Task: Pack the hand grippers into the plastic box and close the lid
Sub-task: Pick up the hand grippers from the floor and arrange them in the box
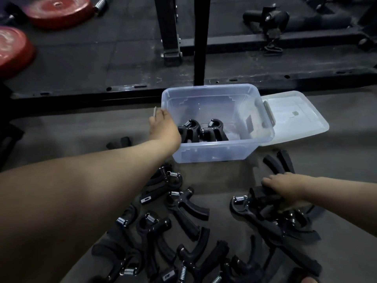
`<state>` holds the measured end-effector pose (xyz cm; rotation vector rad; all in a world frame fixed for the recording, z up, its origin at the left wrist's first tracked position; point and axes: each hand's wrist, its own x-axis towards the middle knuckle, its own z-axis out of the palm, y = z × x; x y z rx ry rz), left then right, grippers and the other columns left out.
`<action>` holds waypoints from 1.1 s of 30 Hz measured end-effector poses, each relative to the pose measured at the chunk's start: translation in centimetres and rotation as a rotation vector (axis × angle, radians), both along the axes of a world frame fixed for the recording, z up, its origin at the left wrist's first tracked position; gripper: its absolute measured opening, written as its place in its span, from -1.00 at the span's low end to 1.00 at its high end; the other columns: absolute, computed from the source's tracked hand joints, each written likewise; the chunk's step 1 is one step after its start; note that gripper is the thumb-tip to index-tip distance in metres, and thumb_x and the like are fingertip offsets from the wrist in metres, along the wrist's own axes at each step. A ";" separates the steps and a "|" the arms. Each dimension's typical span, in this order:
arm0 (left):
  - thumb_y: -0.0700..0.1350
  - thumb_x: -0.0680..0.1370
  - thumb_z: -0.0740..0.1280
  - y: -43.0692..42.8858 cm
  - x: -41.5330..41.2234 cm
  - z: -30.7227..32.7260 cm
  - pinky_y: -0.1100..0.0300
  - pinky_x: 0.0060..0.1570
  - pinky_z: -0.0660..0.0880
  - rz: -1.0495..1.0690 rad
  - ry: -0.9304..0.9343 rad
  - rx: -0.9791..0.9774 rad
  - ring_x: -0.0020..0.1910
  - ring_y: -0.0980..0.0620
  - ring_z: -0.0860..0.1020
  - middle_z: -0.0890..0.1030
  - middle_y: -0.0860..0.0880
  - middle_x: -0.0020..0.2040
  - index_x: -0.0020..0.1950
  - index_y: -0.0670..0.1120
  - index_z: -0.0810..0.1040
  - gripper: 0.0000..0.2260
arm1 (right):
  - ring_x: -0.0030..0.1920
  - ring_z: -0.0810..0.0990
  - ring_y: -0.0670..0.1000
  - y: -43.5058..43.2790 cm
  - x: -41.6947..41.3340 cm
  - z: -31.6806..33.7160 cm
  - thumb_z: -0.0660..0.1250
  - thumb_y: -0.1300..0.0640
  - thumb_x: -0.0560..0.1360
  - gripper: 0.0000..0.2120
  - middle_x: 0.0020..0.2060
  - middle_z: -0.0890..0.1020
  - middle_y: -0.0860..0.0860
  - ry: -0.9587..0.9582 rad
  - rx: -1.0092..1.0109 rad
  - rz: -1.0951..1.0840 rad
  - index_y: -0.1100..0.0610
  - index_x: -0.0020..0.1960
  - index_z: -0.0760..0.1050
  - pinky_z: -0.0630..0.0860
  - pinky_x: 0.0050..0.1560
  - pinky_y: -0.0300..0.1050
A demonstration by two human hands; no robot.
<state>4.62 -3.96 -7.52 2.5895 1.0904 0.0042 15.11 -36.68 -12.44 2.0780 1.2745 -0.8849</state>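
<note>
Plastic box (216, 154) on the floor (81, 129): translucent, bluish, open. Its lid (295, 119) lies flat just to the right. Two black, steel-sprung hand grippers (204, 132) sit inside. Left hand (163, 127) grips the box's left rim. Right hand (285, 187) clasps a loose gripper (260, 194) in the strewn pile (183, 217).

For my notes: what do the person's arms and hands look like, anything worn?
Both arms are bare in view: no sleeve on the left forearm or right forearm. The left hand and right hand wear no gloves, and no watch, band or ring shows. Dim light hides finer detail.
</note>
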 end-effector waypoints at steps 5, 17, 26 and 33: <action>-0.35 0.44 0.16 -0.7 0.1 -0.1 0.02 0.40 0.25 -0.052 -0.019 -0.049 0.42 -0.19 0.14 -0.03 -0.10 0.58 0.55 -0.21 0.03 -0.32 | 0.03 0.57 0.10 1.9 -2.3 0.4 0.43 -0.10 0.37 -0.45 0.03 0.56 0.00 0.133 0.173 -0.151 0.02 0.16 0.19 0.39 -0.16 -0.14; -0.36 0.45 0.15 -1.3 0.7 0.0 0.06 0.39 0.25 -0.067 -0.020 -0.060 0.42 -0.17 0.13 -0.03 -0.08 0.58 0.57 -0.21 -0.02 -0.30 | -0.07 0.66 0.13 8.6 -2.3 6.9 0.52 0.25 0.37 -0.78 -0.13 0.68 0.09 0.904 0.481 -0.705 0.13 -0.06 0.52 0.59 -0.02 0.05; -0.33 0.45 0.17 -1.2 0.7 -0.4 0.06 0.37 0.27 -0.064 -0.052 -0.050 0.41 -0.19 0.13 -0.02 -0.08 0.58 0.57 -0.20 -0.02 -0.29 | -0.37 0.56 -0.01 12.9 2.3 11.6 0.23 -0.05 0.57 -0.72 -0.30 0.59 0.10 1.190 1.041 -1.485 0.13 -0.20 0.48 0.52 -0.21 -0.15; -0.31 0.43 0.21 -0.9 1.4 -0.3 0.07 0.27 0.31 0.009 -0.135 -0.073 0.32 -0.18 0.25 0.25 -0.09 0.46 0.44 -0.17 0.23 -0.43 | -0.28 0.70 0.00 14.9 4.8 8.4 0.35 0.04 0.53 -0.81 -0.37 0.66 0.08 0.805 1.119 -1.741 0.16 -0.02 0.48 0.45 -0.35 -0.24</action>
